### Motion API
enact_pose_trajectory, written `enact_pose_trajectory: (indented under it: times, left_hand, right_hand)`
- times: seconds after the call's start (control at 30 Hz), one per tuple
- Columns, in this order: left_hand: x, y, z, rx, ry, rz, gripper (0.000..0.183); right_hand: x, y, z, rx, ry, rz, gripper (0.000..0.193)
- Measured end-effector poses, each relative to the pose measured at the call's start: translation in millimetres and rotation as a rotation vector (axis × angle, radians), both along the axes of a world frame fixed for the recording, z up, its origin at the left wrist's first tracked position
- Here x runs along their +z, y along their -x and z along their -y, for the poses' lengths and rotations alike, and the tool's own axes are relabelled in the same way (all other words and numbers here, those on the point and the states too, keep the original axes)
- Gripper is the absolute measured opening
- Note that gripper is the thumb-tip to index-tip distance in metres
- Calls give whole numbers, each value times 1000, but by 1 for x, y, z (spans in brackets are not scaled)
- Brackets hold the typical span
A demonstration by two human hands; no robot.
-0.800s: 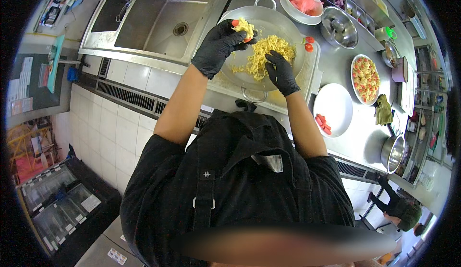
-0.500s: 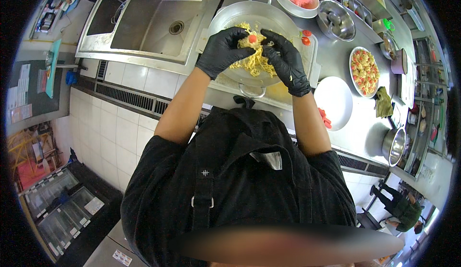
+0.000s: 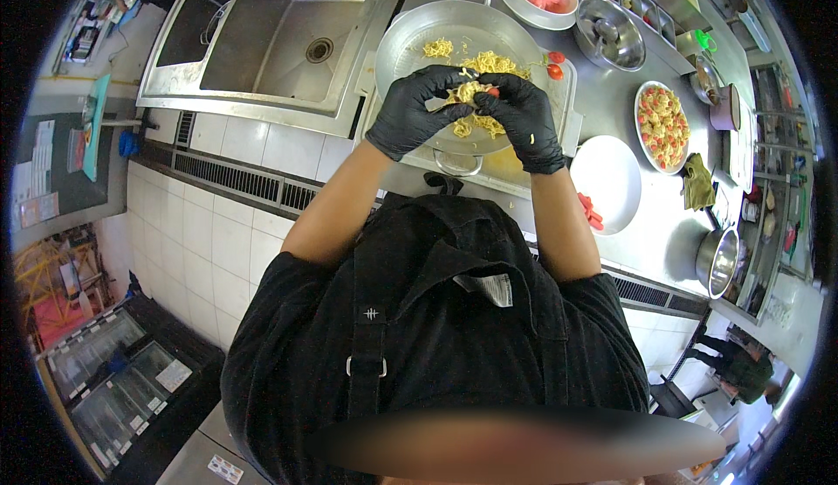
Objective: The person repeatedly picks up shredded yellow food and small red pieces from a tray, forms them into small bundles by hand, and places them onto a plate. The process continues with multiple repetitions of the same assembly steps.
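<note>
In front of me, over a wide metal pan (image 3: 403,47), both my hands wear black gloves. My left hand (image 3: 414,116) and my right hand (image 3: 525,122) pinch a small bundle of yellow noodles (image 3: 469,93) between them. A bit of red food (image 3: 493,92) pokes out of the bundle by the right fingertips. Loose yellow noodles (image 3: 499,64) lie in the pan beyond my fingers, and a smaller noodle clump (image 3: 438,48) rests to their left. More strands are partly hidden beneath my hands.
The pan rests on a tray (image 3: 566,101) with red tomato pieces (image 3: 555,71) beside it. To the right are a white plate (image 3: 607,179), red strips (image 3: 590,213), a platter of noodle bundles (image 3: 662,127) and a steel bowl (image 3: 609,35). A sink (image 3: 288,57) lies left; another person (image 3: 738,367) stands lower right.
The hanging noodle strands have come away, leaving a smaller bundle between my fingers. Loose noodles now lie in the pan behind it. My hands have moved slightly lower.
</note>
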State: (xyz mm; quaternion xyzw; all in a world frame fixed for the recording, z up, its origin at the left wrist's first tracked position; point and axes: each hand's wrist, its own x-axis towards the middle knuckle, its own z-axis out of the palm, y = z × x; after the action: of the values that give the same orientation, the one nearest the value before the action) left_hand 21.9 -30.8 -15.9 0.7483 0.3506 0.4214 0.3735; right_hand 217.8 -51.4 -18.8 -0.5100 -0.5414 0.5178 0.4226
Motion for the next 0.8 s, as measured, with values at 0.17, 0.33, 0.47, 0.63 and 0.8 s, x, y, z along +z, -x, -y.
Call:
enact_pose_trajectory:
  times: [0.17, 0.33, 0.47, 0.63, 0.8]
  left_hand:
    - [-9, -3, 3, 65, 151, -23, 30]
    - [-13, -1, -2, 23, 665, 329, 31]
    - [-4, -4, -2, -7, 791, 393, 41]
    - [-3, -12, -3, -133, 842, 248, 45]
    - [-5, -30, -5, -217, 926, 145, 47]
  right_hand:
    - [-3, 10, 4, -44, 36, -19, 25]
    - [18, 1, 6, 36, 122, -22, 40]
    - [8, -14, 4, 105, -271, 116, 50]
    - [18, -20, 14, 223, -339, 186, 45]
    - [4, -34, 23, 212, -442, 263, 39]
